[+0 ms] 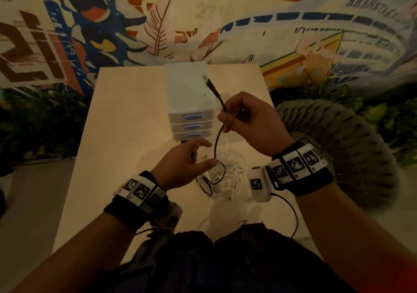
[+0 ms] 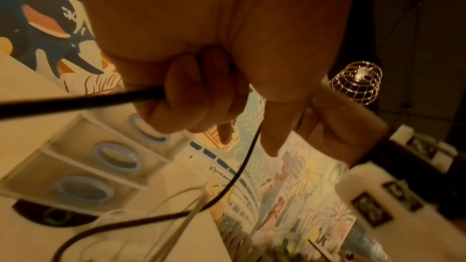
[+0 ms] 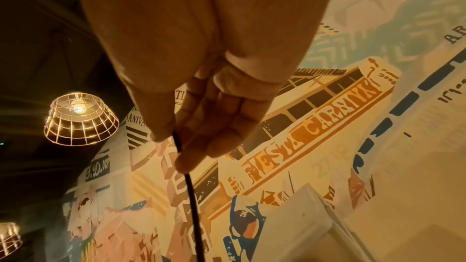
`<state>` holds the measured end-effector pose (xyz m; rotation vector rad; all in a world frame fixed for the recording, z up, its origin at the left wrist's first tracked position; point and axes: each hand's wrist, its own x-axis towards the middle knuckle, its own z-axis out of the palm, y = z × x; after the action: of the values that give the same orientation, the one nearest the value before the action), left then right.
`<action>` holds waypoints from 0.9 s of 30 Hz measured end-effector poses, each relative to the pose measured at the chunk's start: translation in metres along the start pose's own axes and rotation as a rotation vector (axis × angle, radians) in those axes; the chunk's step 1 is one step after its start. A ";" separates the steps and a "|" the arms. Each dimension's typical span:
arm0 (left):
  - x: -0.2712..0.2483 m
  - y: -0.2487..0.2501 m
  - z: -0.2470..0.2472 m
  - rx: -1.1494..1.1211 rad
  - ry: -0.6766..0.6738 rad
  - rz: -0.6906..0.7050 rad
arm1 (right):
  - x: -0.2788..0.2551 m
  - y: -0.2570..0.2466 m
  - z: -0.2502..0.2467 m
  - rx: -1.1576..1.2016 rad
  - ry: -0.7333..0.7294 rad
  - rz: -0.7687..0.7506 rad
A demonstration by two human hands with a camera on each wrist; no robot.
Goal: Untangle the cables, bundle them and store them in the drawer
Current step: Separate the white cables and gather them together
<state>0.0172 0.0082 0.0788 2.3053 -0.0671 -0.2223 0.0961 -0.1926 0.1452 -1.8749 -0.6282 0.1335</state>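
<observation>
A tangle of white and black cables (image 1: 222, 176) lies on the pale table (image 1: 126, 134) in front of a white three-drawer unit (image 1: 191, 103) with blue handles, all drawers closed. My right hand (image 1: 223, 121) is raised above the tangle and pinches a black cable (image 1: 217, 139) between thumb and fingers (image 3: 191, 142). Its green-tipped plug (image 1: 207, 81) sticks up past the hand. My left hand (image 1: 204, 154) hovers just over the tangle, with curled fingers (image 2: 191, 95) gripping a lower stretch of the black cable (image 2: 75, 103); a gold-tipped plug (image 1: 195, 150) shows in its palm.
A grey woven seat (image 1: 338, 139) stands right of the table and leafy plants (image 1: 33, 121) left of it. A painted wall rises behind. A dark round object (image 2: 50, 214) lies at the drawer unit's foot. Caged lamps (image 3: 80, 119) hang overhead.
</observation>
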 end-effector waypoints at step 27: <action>0.002 -0.049 -0.009 -0.312 0.054 -0.224 | -0.096 0.087 -0.012 -0.189 -0.132 0.302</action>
<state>0.0197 0.0477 0.0478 2.0033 0.2383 -0.2641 0.0495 -0.2713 0.0527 -2.1495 -0.4540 0.4092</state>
